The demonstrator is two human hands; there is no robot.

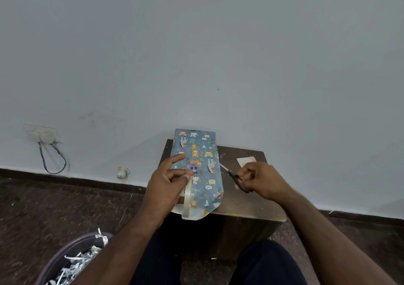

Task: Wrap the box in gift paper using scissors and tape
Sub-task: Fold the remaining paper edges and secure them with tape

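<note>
A box wrapped in blue gift paper [200, 164] with animal prints lies on a small dark wooden table [247, 201]; the paper's white underside sticks out at the near end. My left hand [168, 186] is over the box's left side and holds a roll of clear tape [188, 199], with a strip pinched between thumb and finger. My right hand [260, 180], to the right of the box, grips black scissors [235, 178] whose blades point toward the box.
A small paper scrap [246, 160] lies at the table's far right. A purple bin [63, 262] full of paper cuttings stands on the floor at lower left. A wall socket with cables [44, 136] is on the wall at left. My knees are below the table.
</note>
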